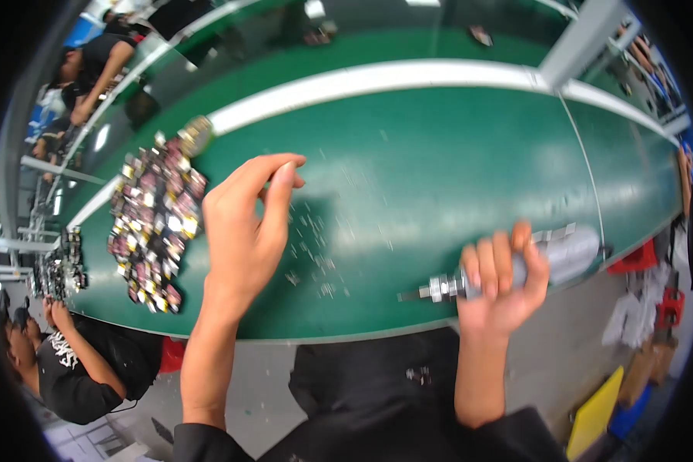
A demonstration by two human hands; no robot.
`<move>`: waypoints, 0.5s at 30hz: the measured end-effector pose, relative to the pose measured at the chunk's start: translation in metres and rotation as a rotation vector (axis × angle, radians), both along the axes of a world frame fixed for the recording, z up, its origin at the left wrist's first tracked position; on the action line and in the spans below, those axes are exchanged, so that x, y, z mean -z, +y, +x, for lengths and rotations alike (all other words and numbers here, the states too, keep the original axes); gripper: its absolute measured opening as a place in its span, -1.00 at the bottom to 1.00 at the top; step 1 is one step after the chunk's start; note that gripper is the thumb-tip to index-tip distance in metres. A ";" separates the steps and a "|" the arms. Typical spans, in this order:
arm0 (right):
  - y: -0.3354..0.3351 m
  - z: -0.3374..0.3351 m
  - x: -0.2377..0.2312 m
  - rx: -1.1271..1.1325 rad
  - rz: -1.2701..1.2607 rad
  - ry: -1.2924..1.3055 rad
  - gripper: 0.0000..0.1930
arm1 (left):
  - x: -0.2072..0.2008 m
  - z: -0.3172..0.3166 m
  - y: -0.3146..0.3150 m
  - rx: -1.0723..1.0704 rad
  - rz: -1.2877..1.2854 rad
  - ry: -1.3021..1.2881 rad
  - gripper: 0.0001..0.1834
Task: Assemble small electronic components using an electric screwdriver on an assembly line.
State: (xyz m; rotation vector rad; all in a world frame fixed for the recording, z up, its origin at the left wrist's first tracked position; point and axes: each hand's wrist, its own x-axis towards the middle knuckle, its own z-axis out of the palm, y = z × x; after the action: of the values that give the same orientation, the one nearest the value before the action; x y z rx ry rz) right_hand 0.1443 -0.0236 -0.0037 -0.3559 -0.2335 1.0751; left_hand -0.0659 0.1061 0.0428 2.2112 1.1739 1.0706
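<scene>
My right hand [500, 273] is wrapped round the grey body of an electric screwdriver [566, 254] at the right front of the green worktable. Its silver chuck and thin bit point left, just above the tabletop. Over the middle-left of the table is my left hand [246, 215], fingers bent and thumb against the fingertips in a pinch. Anything between those tips is too small to make out. Just right of that hand, many tiny shiny pieces [316, 254] lie scattered; blur hides their kind. To its left sits a heap of small dark, silver and yellow assemblies [158, 223].
A round tin-like object [196, 135] stands at the heap's far end. A white rail [377, 77] borders the table's far side, with a grey post [581, 46] at right. Another person [85, 362] works at the left. Red stools [635, 258] stand beyond the right front edge.
</scene>
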 end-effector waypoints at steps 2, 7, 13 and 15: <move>0.000 -0.005 0.004 -0.001 -0.019 0.009 -0.85 | 0.003 -0.001 0.054 -0.080 0.004 0.081 -0.84; -0.006 -0.007 0.002 -0.037 0.013 0.037 -0.85 | 0.020 0.020 0.167 -0.310 0.025 0.605 -0.51; -0.005 -0.002 0.001 -0.088 -0.033 0.047 -0.90 | 0.031 0.077 0.218 -0.376 0.152 0.643 -0.54; -0.003 -0.003 0.002 -0.092 -0.016 0.048 -0.90 | 0.030 0.082 0.229 -0.375 0.144 0.682 -0.63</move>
State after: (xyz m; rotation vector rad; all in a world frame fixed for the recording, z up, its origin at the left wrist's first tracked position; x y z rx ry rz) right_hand 0.1414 -0.0270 -0.0061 -0.3360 -0.2002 1.1750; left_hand 0.0159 0.3352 0.0125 2.6344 1.9013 0.5227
